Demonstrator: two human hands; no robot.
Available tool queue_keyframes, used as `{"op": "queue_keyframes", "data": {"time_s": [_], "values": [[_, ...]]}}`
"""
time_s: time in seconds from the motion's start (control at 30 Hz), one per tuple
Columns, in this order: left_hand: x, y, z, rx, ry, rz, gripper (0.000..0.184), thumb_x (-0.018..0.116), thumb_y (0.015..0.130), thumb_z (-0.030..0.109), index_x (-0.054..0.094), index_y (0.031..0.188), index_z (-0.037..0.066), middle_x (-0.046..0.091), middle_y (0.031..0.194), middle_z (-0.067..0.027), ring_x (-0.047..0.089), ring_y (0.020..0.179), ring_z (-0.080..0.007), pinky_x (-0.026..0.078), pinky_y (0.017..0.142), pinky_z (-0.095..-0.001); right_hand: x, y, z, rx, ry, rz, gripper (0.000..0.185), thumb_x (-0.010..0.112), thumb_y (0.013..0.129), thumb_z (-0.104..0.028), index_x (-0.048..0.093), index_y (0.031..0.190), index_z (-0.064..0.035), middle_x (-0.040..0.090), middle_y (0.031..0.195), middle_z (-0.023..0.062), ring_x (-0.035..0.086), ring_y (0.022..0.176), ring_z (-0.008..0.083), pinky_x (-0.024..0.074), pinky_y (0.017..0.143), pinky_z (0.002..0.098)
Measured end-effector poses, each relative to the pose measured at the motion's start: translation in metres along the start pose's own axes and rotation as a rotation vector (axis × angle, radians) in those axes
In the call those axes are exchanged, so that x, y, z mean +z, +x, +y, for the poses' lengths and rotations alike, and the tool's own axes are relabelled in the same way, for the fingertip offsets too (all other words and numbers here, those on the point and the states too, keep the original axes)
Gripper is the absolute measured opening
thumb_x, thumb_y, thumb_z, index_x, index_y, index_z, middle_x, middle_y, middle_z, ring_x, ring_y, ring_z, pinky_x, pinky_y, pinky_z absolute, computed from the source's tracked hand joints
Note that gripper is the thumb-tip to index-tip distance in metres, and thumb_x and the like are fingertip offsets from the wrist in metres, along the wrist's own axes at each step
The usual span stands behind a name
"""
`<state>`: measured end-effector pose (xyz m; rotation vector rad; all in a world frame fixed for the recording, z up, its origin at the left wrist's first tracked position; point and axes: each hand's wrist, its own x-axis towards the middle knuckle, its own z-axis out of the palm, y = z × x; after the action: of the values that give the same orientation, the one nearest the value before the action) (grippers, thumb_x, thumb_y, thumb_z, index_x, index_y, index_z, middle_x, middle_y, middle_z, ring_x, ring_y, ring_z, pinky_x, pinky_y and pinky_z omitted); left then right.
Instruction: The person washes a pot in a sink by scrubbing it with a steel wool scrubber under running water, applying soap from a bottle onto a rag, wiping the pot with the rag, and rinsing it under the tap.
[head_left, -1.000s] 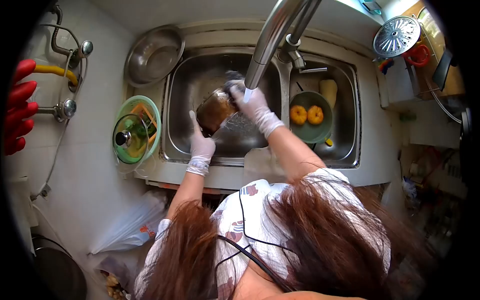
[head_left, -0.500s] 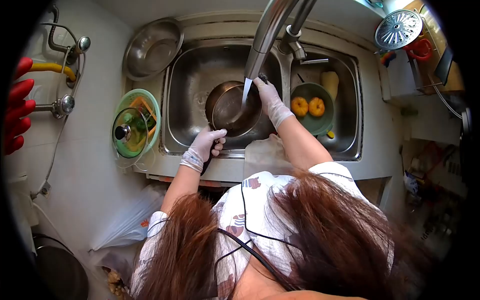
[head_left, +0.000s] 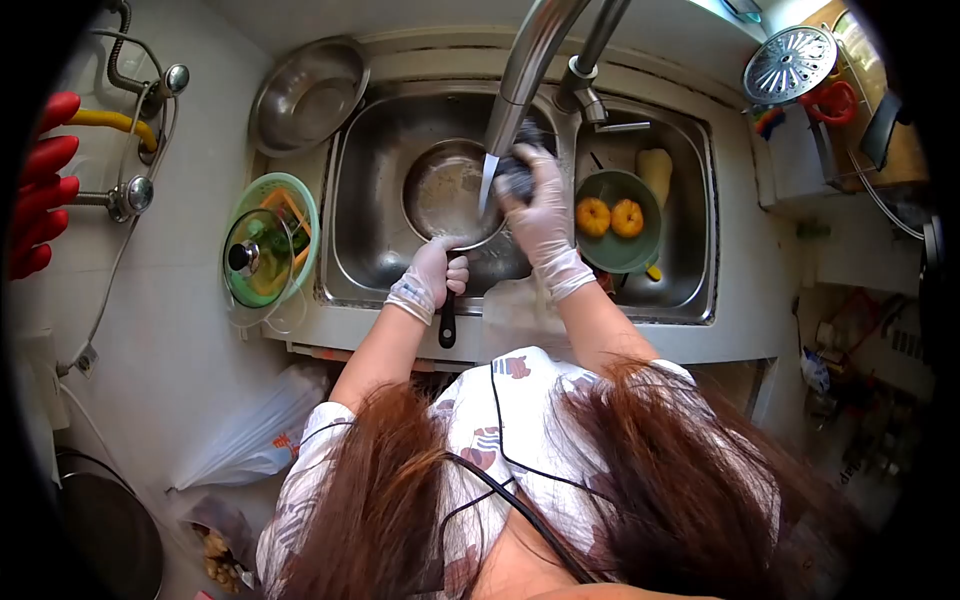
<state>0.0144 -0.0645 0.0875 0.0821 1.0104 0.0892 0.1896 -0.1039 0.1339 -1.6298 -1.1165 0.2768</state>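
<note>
- Picture a clock centred on the pan (head_left: 445, 190), twelve toward the wall; find that pan in the left basin (head_left: 370, 165), hollow side up, with its dark handle (head_left: 447, 325) pointing to six. Cannot tell whether resting on the basin floor.
- At six, see the left hand (head_left: 435, 272) wrapped round the handle, fingers curled under, thumb laid toward the rim. Best to hold this grip firm and low, steadying against any push from across.
- Around three, see the gloved right hand (head_left: 540, 210) bent over a dark scrubber (head_left: 515, 183), apparently pinching it; too blurred to tell each finger's place.
- For a good scrub, press flat, work in short arcs along the inner wall, and turn the pan a little by the handle to bring each part under the water stream (head_left: 488, 185), falling toward two to three.
- Mind the tap (head_left: 528, 65) leaning in from one: lift no knuckles or rim into its spout.
- Watch the divider (head_left: 570, 150) at two and the green pot (head_left: 605, 258) beyond three; avoid wide swings that way.
- Favour the wider stretch of basin floor from nine round to eleven for tilting or draining.
- At six, beware of knocking the handle against the front rim (head_left: 390, 312).
</note>
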Motion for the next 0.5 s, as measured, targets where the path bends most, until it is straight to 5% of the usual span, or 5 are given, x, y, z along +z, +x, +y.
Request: {"op": "queue_keyframes", "data": {"time_s": [0.07, 0.17, 0.3, 0.43, 0.5], "values": [[0.002, 0.003, -0.001, -0.04, 0.026, -0.007, 0.024, 0.041, 0.093, 0.026, 0.035, 0.072, 0.016, 0.022, 0.049, 0.006, 0.023, 0.038, -0.007, 0.017, 0.034, -0.0222, 0.006, -0.002, 0.004, -0.311, -0.395, -0.285, 0.059, 0.076, 0.052, -0.018, 0.059, 0.108, -0.0106, 0.049, 0.125, 0.0122, 0.041, 0.119, 0.0337, 0.0298, 0.102, 0.0476], [0.005, 0.003, -0.011, 0.008, 0.095, 0.044, 0.027, 0.041, 0.092, 0.028, 0.035, 0.069, 0.016, 0.021, 0.048, 0.0064, 0.022, 0.038, -0.0071, 0.016, 0.034, -0.0229, 0.026, 0.0, 0.016, -0.575, -0.771, -0.7, 0.034, 0.061, 0.075, -0.019, 0.063, 0.109, -0.0189, 0.05, 0.127, 0.0088, 0.044, 0.119, 0.0296, 0.0327, 0.098, 0.0481], [0.008, -0.003, -0.025, 0.079, 0.182, 0.131, 0.028, 0.043, 0.091, 0.029, 0.034, 0.068, 0.016, 0.02, 0.048, 0.0066, 0.019, 0.038, -0.0077, 0.015, 0.035, -0.0251, 0.056, 0.003, 0.026, -0.059, -1.016, -0.908, 0.019, 0.058, 0.079, -0.014, 0.07, 0.093, -0.0089, 0.065, 0.102, 0.0122, 0.064, 0.091, 0.0285, 0.0516, 0.076, 0.0399], [0.012, -0.01, -0.025, 0.156, 0.507, 0.159, 0.022, 0.054, 0.085, 0.017, 0.039, 0.069, 0.015, 0.023, 0.05, 0.0078, 0.022, 0.039, -0.0063, 0.016, 0.036, -0.0241, 0.065, 0.007, 0.024, -0.015, -0.723, -1.448, 0.032, 0.064, 0.078, -0.019, 0.066, 0.104, -0.002, 0.061, 0.112, 0.022, 0.061, 0.103, 0.0326, 0.0504, 0.084, 0.0389], [0.008, -0.012, -0.024, 0.149, 0.512, 0.096, 0.021, 0.055, 0.084, 0.014, 0.041, 0.068, 0.014, 0.027, 0.052, 0.0074, 0.025, 0.04, -0.0059, 0.017, 0.037, -0.0233, 0.069, 0.005, 0.039, 0.221, -0.163, -0.99, 0.041, 0.068, 0.076, -0.021, 0.061, 0.11, 0.0004, 0.064, 0.105, 0.0212, 0.064, 0.095, 0.0305, 0.0517, 0.08, 0.0381]]}}
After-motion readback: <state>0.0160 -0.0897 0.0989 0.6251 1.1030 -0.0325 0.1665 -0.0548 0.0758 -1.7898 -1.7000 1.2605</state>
